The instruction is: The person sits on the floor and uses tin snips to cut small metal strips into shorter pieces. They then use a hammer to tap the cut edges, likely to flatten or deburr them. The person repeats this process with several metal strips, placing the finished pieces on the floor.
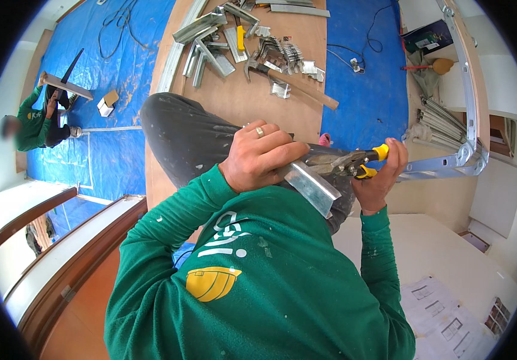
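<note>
On the near side of the claw hammer (294, 83), the left hand (261, 155) pinches a galvanized-looking metal channel (313, 188) in its fingers, probably light, stiff and sharp-edged, best gripped by flat faces, while the right hand (382, 177) curls its fingers around yellow-handled aviation snips (349, 162).

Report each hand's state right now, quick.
Left hand: closed on a bent sheet-metal piece.
Right hand: closed around the yellow handles of the metal snips.
</note>
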Tool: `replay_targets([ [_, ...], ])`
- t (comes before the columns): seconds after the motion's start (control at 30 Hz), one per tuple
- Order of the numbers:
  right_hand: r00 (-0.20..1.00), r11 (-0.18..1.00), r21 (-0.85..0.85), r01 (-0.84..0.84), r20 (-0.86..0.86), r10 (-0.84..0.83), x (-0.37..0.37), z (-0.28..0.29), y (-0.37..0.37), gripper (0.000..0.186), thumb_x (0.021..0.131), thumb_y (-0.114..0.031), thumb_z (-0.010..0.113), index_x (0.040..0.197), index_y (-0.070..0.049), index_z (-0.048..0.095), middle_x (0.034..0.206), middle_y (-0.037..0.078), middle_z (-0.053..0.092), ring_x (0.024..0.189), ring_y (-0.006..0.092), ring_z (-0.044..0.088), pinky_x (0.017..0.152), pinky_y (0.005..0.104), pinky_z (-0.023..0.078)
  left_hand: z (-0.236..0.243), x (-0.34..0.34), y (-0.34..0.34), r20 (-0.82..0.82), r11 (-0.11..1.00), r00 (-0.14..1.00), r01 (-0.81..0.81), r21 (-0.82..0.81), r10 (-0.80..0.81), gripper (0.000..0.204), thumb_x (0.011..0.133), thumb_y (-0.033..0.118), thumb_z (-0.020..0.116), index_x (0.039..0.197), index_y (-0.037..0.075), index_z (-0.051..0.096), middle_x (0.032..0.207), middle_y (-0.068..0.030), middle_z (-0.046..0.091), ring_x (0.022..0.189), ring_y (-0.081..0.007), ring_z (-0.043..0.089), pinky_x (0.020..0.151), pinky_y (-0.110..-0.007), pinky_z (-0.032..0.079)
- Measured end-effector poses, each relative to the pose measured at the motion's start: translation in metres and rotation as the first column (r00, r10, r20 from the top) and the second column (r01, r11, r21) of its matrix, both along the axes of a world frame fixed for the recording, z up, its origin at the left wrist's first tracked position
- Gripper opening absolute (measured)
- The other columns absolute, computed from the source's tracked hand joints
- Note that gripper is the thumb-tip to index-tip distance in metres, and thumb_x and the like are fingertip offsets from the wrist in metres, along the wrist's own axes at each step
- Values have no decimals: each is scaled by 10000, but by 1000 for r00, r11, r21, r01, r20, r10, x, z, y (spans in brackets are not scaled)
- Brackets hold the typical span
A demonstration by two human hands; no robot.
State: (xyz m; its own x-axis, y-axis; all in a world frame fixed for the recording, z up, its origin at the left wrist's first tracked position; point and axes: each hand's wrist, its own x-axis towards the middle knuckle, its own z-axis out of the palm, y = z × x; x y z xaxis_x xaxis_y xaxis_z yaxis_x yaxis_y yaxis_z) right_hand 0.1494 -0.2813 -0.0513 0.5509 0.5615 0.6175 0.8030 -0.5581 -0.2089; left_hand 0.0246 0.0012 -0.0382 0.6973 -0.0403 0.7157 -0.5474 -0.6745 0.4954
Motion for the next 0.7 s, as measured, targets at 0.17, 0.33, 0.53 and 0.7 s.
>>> replay_targets([
  [0.17, 1000, 1000, -2, -8, -2, 8, 2, 0, 3, 864, 788, -319, 903, 1459, -1, 463, 1359, 194, 536, 1285, 391, 520, 1173, 607, 379, -3, -1, -5, -65, 999, 997, 46, -26, -48, 551, 564, 121, 852, 1096, 53, 729, 808, -61, 638, 669, -256, 623, 616, -399, 497],
  [0.33, 1000, 1000, -13, -10, -20, 9, 5, -5, 0, 840, 748, -244, 912, 1433, -14, 484, 1335, 191, 551, 1263, 396, 526, 1144, 583, 392, 2, -3, -7, -141, 998, 989, 39, -39, -44, 540, 574, 86, 840, 1101, 56, 726, 828, -73, 633, 718, -279, 647, 652, -412, 519],
  [0.53, 999, 999, -17, -29, -35, 28, 8, -9, -2, 783, 719, -174, 930, 1365, -38, 511, 1272, 184, 576, 1176, 392, 553, 1020, 521, 427, 2, -3, -8, -160, 996, 984, 69, -62, -78, 508, 605, 73, 836, 1102, 67, 729, 841, -73, 639, 741, -278, 658, 661, -410, 522],
  [0.7, 1000, 1000, -17, 1, -6, -1, 11, -16, 1, 730, 748, -166, 939, 1333, -42, 519, 1245, 183, 580, 1155, 385, 560, 1010, 503, 429, 1, -4, -12, -201, 990, 976, 54, -128, -80, 519, 613, 48, 823, 1122, 72, 719, 835, -72, 633, 735, -294, 652, 663, -417, 518],
])
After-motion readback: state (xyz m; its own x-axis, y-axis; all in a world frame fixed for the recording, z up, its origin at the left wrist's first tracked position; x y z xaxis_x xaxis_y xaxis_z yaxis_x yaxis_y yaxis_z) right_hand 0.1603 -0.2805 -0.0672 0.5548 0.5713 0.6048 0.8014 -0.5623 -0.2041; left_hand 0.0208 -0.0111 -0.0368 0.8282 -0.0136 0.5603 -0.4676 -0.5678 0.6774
